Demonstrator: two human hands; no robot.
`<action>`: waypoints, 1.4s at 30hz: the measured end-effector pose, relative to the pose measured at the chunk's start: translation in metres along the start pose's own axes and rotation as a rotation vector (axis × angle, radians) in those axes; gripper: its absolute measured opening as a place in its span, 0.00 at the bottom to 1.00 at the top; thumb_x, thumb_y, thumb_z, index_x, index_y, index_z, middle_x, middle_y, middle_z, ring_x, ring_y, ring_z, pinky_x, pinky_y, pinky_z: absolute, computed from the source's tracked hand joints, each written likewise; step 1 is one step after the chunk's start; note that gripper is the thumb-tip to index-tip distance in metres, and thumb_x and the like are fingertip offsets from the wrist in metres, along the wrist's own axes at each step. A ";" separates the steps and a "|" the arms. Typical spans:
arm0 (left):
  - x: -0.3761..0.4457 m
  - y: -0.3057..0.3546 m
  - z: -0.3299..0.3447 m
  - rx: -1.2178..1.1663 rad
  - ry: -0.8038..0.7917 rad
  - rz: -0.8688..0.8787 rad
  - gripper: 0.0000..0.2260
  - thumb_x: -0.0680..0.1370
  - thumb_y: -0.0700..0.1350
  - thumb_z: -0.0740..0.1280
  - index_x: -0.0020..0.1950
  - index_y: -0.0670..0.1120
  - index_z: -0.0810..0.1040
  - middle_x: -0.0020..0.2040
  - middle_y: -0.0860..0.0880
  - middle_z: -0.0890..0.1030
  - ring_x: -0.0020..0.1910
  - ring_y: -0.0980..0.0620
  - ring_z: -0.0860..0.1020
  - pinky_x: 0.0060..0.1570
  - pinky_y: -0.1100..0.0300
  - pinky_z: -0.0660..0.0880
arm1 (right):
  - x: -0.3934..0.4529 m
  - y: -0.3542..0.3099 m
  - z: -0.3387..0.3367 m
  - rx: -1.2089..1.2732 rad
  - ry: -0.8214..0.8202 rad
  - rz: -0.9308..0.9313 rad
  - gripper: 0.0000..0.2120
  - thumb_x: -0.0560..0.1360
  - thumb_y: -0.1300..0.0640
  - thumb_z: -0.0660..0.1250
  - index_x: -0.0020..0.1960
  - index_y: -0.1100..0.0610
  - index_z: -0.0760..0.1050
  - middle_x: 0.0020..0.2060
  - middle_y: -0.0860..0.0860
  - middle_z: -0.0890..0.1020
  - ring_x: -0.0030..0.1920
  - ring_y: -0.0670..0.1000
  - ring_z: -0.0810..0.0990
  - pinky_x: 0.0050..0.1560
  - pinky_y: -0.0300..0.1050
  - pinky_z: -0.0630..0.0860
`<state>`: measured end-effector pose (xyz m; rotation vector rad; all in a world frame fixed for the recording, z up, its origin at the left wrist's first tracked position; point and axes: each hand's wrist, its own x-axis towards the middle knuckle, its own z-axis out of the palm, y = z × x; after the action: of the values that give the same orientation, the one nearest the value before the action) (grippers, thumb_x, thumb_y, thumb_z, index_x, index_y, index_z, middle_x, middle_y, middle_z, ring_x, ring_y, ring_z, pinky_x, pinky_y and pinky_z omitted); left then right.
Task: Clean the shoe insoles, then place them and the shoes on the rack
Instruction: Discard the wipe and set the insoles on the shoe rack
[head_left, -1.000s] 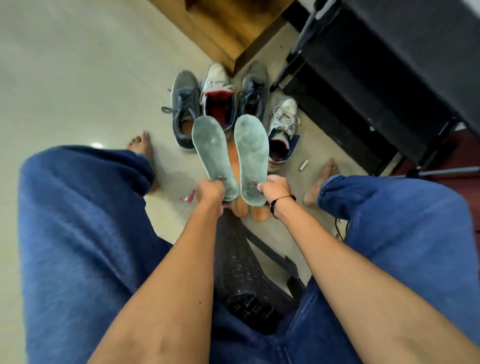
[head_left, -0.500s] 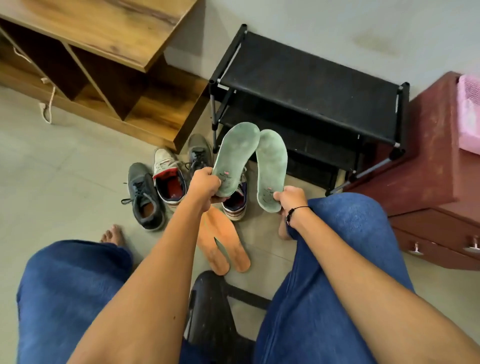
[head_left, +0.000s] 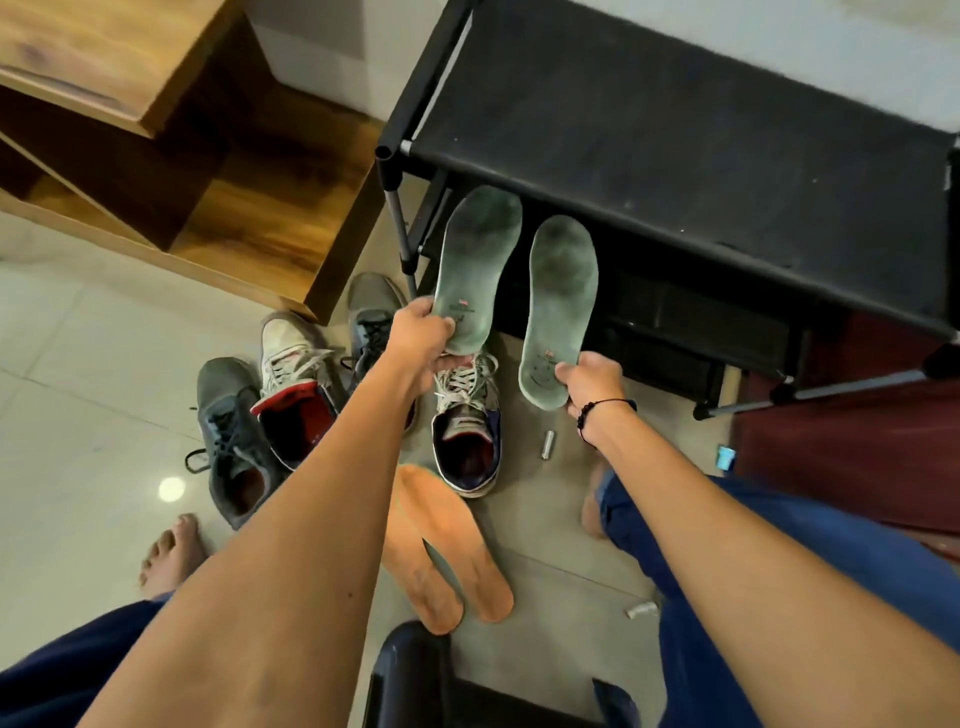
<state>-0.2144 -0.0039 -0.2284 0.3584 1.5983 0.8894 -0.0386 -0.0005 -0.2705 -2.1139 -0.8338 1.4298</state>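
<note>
My left hand (head_left: 422, 332) grips the heel of a grey-green insole (head_left: 478, 260), and my right hand (head_left: 592, 382) grips the heel of a second green insole (head_left: 558, 301). Both insoles point up and away, held in front of the lower shelves of the black shoe rack (head_left: 675, 140). Two orange insoles (head_left: 441, 551) lie side by side on the floor between my legs. A white sneaker (head_left: 467, 441) stands below my hands. Another white sneaker with a red lining (head_left: 296, 384) and two grey sneakers (head_left: 234, 441) (head_left: 371, 312) sit to the left.
A wooden shelf unit (head_left: 156, 156) stands at the left, a dark red cabinet (head_left: 857, 441) at the right. A small metal cylinder (head_left: 548, 445) and scraps lie on the tiled floor. A black stool (head_left: 415, 670) is between my knees. My bare feet rest on the floor.
Both hands have carried the green insoles forward and toward the black rack. The view has tilted up, bringing the rack closer and larger.
</note>
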 end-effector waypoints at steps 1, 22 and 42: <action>0.008 0.001 0.002 -0.006 0.003 0.015 0.11 0.80 0.31 0.56 0.58 0.43 0.71 0.42 0.47 0.76 0.36 0.51 0.77 0.29 0.61 0.78 | 0.008 -0.002 0.003 -0.001 0.008 -0.013 0.06 0.74 0.67 0.63 0.43 0.58 0.76 0.42 0.57 0.78 0.42 0.55 0.77 0.31 0.42 0.70; 0.123 0.002 0.022 0.012 0.088 0.073 0.09 0.79 0.31 0.55 0.47 0.39 0.72 0.47 0.41 0.77 0.37 0.46 0.80 0.26 0.54 0.80 | 0.111 -0.058 0.037 -0.207 0.117 -0.113 0.06 0.68 0.57 0.72 0.38 0.58 0.77 0.43 0.56 0.83 0.36 0.58 0.82 0.33 0.48 0.81; 0.039 -0.075 0.011 -0.118 0.191 -0.074 0.10 0.79 0.48 0.57 0.54 0.43 0.65 0.38 0.43 0.75 0.31 0.48 0.74 0.35 0.56 0.75 | 0.032 -0.001 0.035 -0.296 0.195 -0.220 0.16 0.73 0.46 0.62 0.55 0.55 0.65 0.46 0.59 0.80 0.42 0.63 0.82 0.42 0.60 0.80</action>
<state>-0.1954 -0.0235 -0.3096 0.1335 1.7125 0.9789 -0.0625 0.0241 -0.3034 -2.2447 -1.2174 1.0210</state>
